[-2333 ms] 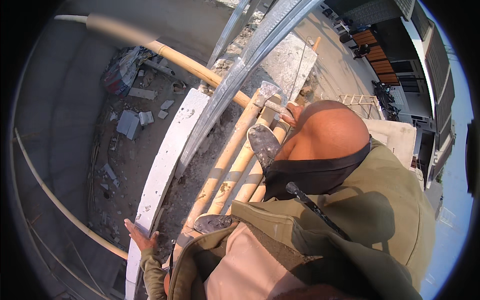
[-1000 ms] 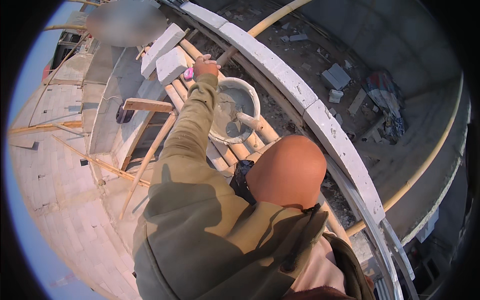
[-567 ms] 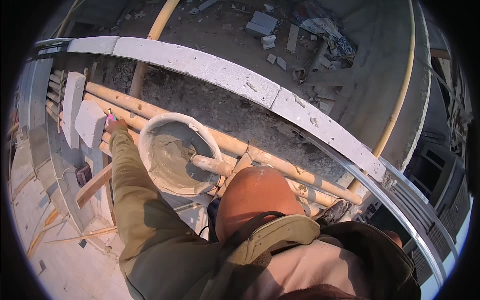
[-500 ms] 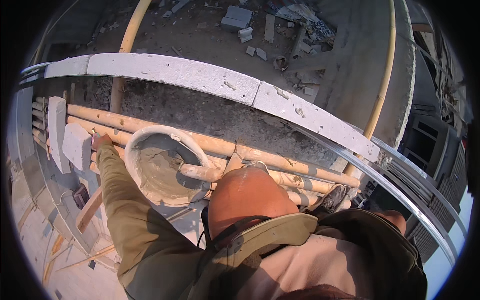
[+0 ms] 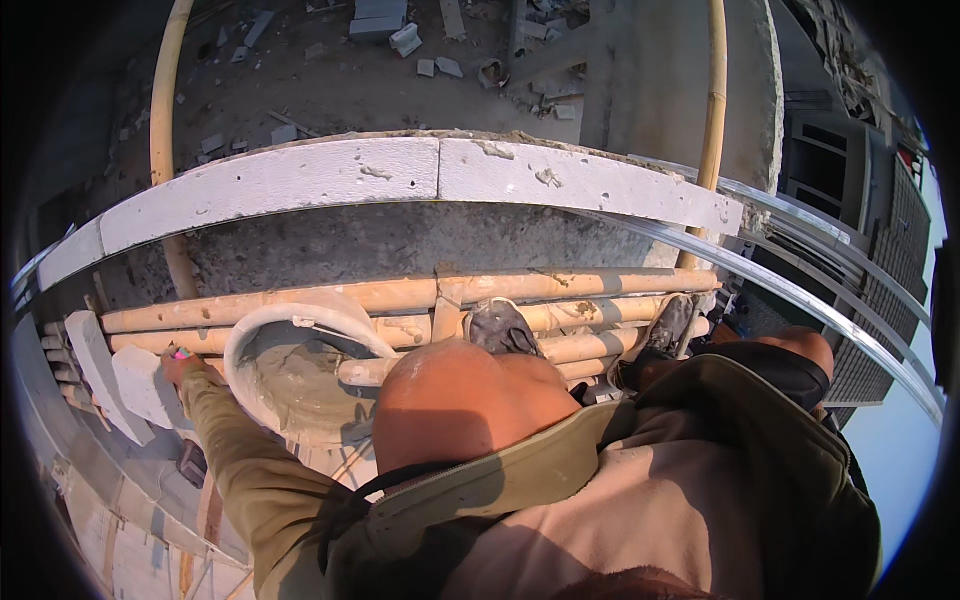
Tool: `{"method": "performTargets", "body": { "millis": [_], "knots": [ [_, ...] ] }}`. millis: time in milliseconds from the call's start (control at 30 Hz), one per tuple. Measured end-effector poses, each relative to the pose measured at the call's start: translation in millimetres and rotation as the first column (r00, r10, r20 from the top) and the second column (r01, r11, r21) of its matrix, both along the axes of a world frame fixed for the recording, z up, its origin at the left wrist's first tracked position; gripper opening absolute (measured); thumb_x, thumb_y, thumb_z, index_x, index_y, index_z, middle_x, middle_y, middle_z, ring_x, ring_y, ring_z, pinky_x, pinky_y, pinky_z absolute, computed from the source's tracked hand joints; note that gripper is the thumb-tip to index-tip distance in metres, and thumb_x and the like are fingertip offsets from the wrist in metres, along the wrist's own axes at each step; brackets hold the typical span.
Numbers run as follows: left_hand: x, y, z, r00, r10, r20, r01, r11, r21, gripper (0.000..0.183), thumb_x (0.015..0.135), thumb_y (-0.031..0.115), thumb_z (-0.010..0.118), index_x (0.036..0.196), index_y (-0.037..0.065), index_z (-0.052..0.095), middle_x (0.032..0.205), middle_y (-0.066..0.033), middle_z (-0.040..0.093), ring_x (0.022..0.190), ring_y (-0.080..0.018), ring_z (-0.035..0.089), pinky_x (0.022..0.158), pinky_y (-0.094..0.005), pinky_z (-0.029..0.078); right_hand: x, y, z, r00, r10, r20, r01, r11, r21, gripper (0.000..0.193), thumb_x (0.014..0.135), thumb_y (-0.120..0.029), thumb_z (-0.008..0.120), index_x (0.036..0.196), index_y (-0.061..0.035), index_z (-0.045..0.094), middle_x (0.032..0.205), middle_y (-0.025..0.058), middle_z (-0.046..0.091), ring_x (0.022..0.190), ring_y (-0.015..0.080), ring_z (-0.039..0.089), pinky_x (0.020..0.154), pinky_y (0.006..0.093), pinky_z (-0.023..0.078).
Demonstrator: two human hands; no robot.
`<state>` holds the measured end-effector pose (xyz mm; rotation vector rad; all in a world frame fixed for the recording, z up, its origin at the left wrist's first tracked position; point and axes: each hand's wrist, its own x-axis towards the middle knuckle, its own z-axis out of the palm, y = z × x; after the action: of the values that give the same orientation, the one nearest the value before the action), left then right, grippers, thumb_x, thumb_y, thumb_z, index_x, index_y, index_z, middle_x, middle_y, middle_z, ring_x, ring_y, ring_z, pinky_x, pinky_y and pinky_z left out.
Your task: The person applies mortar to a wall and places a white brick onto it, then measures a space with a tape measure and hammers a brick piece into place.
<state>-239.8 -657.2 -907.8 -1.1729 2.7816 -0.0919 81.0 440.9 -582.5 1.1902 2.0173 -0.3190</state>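
My left hand [image 5: 180, 367] reaches out to the far left, beside a small white lightweight block [image 5: 143, 388]. Its fingers look closed, with a small pink and green spot of something at them that is too small to make out. A larger white block [image 5: 92, 365] leans on edge just left of the small one. Nearer to me, a round pale bucket [image 5: 240, 350] holds grey wet mortar [image 5: 310, 380]. A tan, round-ended cylindrical piece [image 5: 360, 372] juts over the bucket's right side. My right hand is out of view.
Bamboo poles [image 5: 590, 285] run side by side under my shoes [image 5: 500, 326]. Ahead curves a row of white blocks [image 5: 330, 175] with mortar blobs on it. Upright bamboo poles [image 5: 714, 100] and metal rails [image 5: 790, 282] stand near it. Rubble [image 5: 405, 40] lies on the ground far below.
The view has turned and shifted, so the block row lies more level and both my shoes show more. My left hand stays beside the small block.
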Motion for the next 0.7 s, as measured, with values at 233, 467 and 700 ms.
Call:
{"method": "performTargets", "body": {
  "millis": [233,467,700],
  "knots": [
    [-7,-16,11,0.985,0.034,0.170,-0.022,0.997,-0.067,0.070,0.083,0.031,0.073,0.136,-0.006,0.046,0.128,-0.0283,0.063,0.114,-0.0422,0.065,0.099,-0.0474,0.051,20,6,-27,0.997,-0.047,-0.057,0.043,0.997,-0.060,0.031,0.091,-0.032,0.074,0.086,-0.0025,0.065,0.072,0.0116,0.066,0.064,0.0214,0.065,0.058,0.0399,0.049],
    [-8,61,73,0.742,0.606,-0.287,-0.399,0.743,0.538,0.044,0.094,0.029,0.056,0.123,-0.003,0.053,0.110,-0.0216,0.065,0.102,-0.0347,0.067,0.084,-0.0468,0.056,29,31,-49,0.993,-0.042,-0.114,0.031,0.995,-0.094,0.031,0.091,-0.031,0.075,0.084,-0.0022,0.065,0.071,0.0107,0.066,0.062,0.0198,0.064,0.057,0.0390,0.049],
    [-41,83,261,0.664,0.606,-0.439,0.429,0.172,0.887,0.040,0.092,0.013,0.057,0.128,-0.003,0.061,0.115,-0.0133,0.067,0.104,-0.0267,0.064,0.093,-0.0392,0.053,50,71,-90,0.978,-0.038,-0.207,-0.004,0.980,-0.201,0.031,0.091,-0.030,0.075,0.083,-0.0020,0.065,0.071,0.0098,0.066,0.061,0.0181,0.063,0.056,0.0381,0.049]
  ]
}}
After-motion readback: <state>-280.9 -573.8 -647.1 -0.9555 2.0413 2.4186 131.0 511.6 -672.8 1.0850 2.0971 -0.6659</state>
